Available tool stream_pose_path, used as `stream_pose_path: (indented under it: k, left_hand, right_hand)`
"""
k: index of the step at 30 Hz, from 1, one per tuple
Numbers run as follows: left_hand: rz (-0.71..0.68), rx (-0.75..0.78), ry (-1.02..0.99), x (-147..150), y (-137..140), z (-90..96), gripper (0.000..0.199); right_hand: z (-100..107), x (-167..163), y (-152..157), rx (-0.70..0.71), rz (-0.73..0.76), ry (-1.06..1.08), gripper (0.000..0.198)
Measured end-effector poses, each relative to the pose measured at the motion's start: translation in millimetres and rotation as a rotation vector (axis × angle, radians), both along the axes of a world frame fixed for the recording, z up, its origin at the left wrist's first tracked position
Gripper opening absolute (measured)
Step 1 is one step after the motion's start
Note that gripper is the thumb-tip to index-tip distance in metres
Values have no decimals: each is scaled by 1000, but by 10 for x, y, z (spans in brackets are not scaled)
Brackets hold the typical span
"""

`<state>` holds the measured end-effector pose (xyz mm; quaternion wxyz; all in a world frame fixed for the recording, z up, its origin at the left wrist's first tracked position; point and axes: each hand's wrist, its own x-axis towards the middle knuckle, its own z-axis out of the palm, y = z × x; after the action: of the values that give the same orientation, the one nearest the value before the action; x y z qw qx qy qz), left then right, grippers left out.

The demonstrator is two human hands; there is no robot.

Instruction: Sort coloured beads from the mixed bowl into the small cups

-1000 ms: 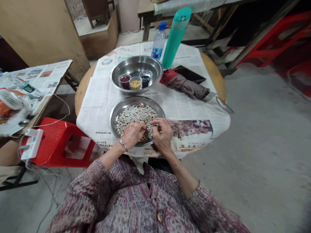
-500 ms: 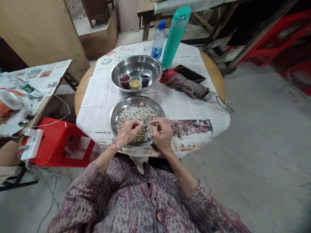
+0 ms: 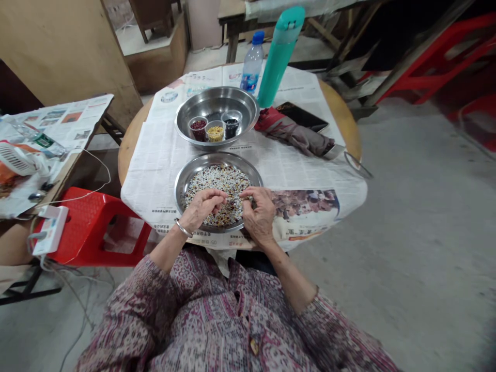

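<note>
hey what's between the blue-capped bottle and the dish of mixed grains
In the head view, a steel bowl holding three clear cups lies between the bottle and the dish.

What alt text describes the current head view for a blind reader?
Left hand and right hand reach over mixed grains in a metal dish. Behind it, a metal bowl holds three clear cups of red, yellow and dark grains.

Grain mix [image 3: 217, 181] wht w/ yel. & dk specks; pan [image 3: 180, 181] silver; flask [image 3: 279, 59] teal; stool [image 3: 85, 217] red; person's top [image 3: 209, 315] purple/grey patterned.
</note>
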<state>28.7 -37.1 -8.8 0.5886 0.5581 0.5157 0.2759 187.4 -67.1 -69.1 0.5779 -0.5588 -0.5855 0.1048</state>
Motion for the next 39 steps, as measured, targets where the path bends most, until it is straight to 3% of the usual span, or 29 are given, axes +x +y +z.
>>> stream_pose_path:
  k: [5, 11, 16, 21, 26, 29, 35, 39]
  left_hand:
    - [-181, 373, 426, 38, -43, -11, 10]
    - [-230, 512, 730, 135, -96, -48, 17]
    - [-288, 557, 761, 175, -93, -35, 17]
    - [-224, 526, 651, 156, -81, -33, 13]
    - [-5, 267, 273, 88, -14, -28, 19]
    - [1, 161, 182, 63, 18, -24, 24]
    - [-167, 530, 607, 122, -41, -33, 18]
    - [-262, 604, 784, 177, -81, -14, 22]
  right_hand:
    - [-3, 0, 2, 8, -2, 1, 22]
    - [-6, 8, 3, 17, 2, -15, 20]
    - [-15, 8, 6, 21, -4, -16, 21]
    - [-13, 7, 8, 23, -2, -12, 22]
    - [-3, 6, 3, 12, 6, 3, 23]
    - [2, 8, -2, 8, 9, 0, 23]
    - [2, 1, -1, 13, 8, -3, 22]
    - [-6, -2, 4, 15, 0, 2, 22]
